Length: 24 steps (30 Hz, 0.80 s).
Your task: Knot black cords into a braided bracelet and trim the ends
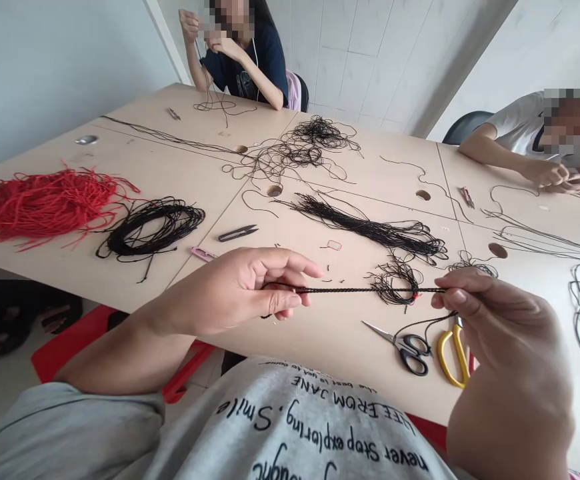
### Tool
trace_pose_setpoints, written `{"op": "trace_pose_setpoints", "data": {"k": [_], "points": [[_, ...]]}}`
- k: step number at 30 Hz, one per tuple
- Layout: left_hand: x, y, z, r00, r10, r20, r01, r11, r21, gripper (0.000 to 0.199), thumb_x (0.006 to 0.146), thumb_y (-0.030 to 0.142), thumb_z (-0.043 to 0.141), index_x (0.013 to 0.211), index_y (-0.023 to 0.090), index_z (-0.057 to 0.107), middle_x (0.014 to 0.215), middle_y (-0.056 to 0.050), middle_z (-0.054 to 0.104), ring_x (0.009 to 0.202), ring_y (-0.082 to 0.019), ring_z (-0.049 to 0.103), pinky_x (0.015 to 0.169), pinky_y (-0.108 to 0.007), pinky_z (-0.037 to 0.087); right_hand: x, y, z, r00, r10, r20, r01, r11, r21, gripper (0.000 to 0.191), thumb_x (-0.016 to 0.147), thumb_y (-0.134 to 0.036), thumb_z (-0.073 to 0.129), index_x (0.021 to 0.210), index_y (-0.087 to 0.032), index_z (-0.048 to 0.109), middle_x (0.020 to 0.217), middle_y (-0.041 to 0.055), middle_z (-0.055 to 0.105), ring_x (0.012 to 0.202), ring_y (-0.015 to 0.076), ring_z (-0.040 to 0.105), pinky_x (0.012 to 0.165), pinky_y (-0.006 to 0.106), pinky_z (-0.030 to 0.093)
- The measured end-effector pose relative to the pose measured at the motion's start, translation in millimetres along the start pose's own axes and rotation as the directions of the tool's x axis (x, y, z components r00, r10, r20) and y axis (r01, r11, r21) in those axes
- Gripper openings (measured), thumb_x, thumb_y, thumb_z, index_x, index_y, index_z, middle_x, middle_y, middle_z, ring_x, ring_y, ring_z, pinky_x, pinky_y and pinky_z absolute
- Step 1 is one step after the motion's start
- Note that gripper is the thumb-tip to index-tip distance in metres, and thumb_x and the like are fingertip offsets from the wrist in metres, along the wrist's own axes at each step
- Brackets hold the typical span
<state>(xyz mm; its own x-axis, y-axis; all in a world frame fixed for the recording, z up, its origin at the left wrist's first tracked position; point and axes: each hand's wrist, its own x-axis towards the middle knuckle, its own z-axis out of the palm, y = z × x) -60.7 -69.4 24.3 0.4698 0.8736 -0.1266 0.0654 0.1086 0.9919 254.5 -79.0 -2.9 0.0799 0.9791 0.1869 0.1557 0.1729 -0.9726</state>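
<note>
A thin black braided cord [355, 290] is stretched level between my two hands, above the table's near edge. My left hand [250, 287] is closed on its left end, the thumb and fingers pinching it while the index finger reaches out to the right. At the other end, my right hand [495, 320] pinches the cord between thumb and fingertips. A loose tail of black cord hangs below the right fingers. Under that hand lie black-handled scissors [413, 353] and yellow-handled pliers [454, 357], partly covered by the hand.
On the table [210, 173] lie a red cord pile [50, 203], a black cord coil [155, 227], a black bundle [370, 227], a small coil [395, 283], tangled black cord [320, 137] and thread snips [239, 233]. Two people sit opposite, one [250, 67] holding cord.
</note>
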Motion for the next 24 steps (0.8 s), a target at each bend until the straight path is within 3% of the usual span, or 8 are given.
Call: {"op": "trace_pose_setpoints", "data": {"k": [5, 14, 18, 21, 24], "points": [[-2.5, -4.7, 3.0, 0.996, 0.032, -0.081, -0.029, 0.999, 0.044, 0.026, 0.081, 0.007, 0.074, 0.102, 0.023, 0.079, 0.094, -0.005, 0.080, 0.085, -0.016, 0.079, 0.063, -0.014, 0.061, -6.4, -2.6, 3.1, 0.998, 0.014, -0.058, -0.015, 0.999, -0.033, 0.011, 0.079, -0.023, 0.082, 0.081, -0.034, 0.083, 0.078, -0.0008, 0.070, 0.066, 0.0133, 0.063, 0.061, 0.029, 0.050], [-2.0, 0.3, 4.0, 0.991, 0.032, -0.133, -0.024, 0.998, 0.063, 0.016, 0.077, 0.010, 0.078, 0.085, 0.023, 0.081, 0.074, 0.001, 0.077, 0.065, -0.009, 0.072, 0.060, -0.011, 0.058, -8.3, -1.2, 1.3, 0.998, 0.025, -0.054, -0.024, 1.000, 0.018, 0.011, 0.080, -0.022, 0.083, 0.082, -0.033, 0.083, 0.079, -0.0014, 0.070, 0.067, 0.0114, 0.065, 0.062, 0.025, 0.052], [-1.8, 3.8, 5.5, 0.976, 0.113, -0.186, -0.103, 0.993, 0.065, 0.014, 0.080, 0.009, 0.074, 0.079, 0.022, 0.080, 0.063, 0.002, 0.074, 0.059, -0.010, 0.071, 0.060, -0.013, 0.058, -9.4, -0.2, -0.3, 0.999, 0.045, -0.028, -0.044, 0.998, 0.039, 0.012, 0.081, -0.023, 0.083, 0.082, -0.034, 0.083, 0.079, -0.0017, 0.069, 0.067, 0.0105, 0.065, 0.061, 0.022, 0.053], [-2.7, 0.6, 8.2, 0.931, 0.225, -0.286, -0.201, 0.973, 0.112, 0.015, 0.081, 0.008, 0.074, 0.079, 0.022, 0.079, 0.065, 0.002, 0.075, 0.061, -0.010, 0.071, 0.061, -0.013, 0.059, -11.2, 2.7, -0.2, 0.998, 0.065, -0.010, -0.064, 0.996, 0.064, 0.013, 0.082, -0.023, 0.083, 0.084, -0.035, 0.083, 0.082, -0.0024, 0.070, 0.067, 0.0083, 0.065, 0.063, 0.018, 0.055], [-4.8, -7.2, 12.3, 0.827, 0.364, -0.427, -0.303, 0.930, 0.206, 0.017, 0.083, 0.007, 0.075, 0.083, 0.024, 0.080, 0.073, 0.003, 0.077, 0.067, -0.009, 0.072, 0.066, -0.014, 0.059, -13.8, 10.2, 1.5, 0.997, 0.064, 0.035, -0.067, 0.994, 0.081, 0.009, 0.080, -0.026, 0.086, 0.084, -0.034, 0.084, 0.081, -0.0007, 0.070, 0.067, 0.0100, 0.064, 0.060, 0.019, 0.056]]}}
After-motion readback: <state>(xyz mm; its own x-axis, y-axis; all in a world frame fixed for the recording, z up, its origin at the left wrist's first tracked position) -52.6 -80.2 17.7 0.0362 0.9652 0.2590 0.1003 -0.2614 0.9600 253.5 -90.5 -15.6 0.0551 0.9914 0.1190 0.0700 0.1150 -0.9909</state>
